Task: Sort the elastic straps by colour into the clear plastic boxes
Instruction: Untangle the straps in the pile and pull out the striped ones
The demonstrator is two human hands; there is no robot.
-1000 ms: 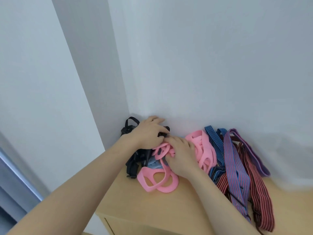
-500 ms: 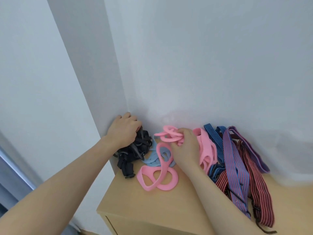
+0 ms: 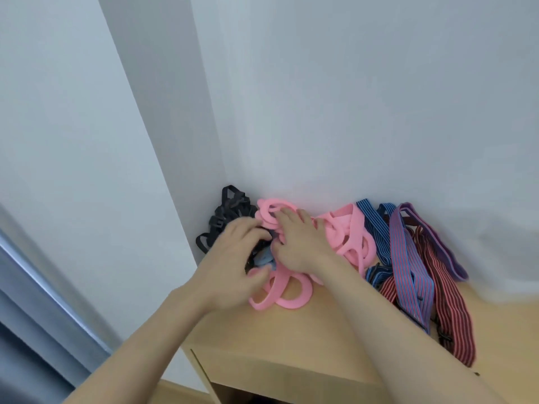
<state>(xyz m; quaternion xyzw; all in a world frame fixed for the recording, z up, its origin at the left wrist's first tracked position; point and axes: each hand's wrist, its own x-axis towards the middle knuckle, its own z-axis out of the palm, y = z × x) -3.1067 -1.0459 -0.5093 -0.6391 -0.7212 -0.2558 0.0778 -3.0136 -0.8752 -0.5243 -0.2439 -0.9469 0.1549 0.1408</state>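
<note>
A heap of elastic straps lies on a light wooden cabinet top [image 3: 306,339] against the wall. Black straps [image 3: 230,211] sit in the corner, with pink straps [image 3: 350,234] to their right. A light blue strap [image 3: 264,258] lies under the pink ones. My right hand [image 3: 303,243] holds a pink loop near the wall, fingers laid over it. My left hand [image 3: 230,266], blurred by motion, curls its fingers and thumb around the light blue strap. No clear plastic box is in view.
Right of the pink ones lie blue striped straps [image 3: 376,228], a purple-and-blue striped strap [image 3: 408,258] and red-and-black striped straps [image 3: 449,310]. White walls close in behind and to the left. The cabinet's front edge runs below my arms.
My left hand left the black straps in the corner and moved right to the light blue strap. My right hand lowered its pink loop toward the wall.
</note>
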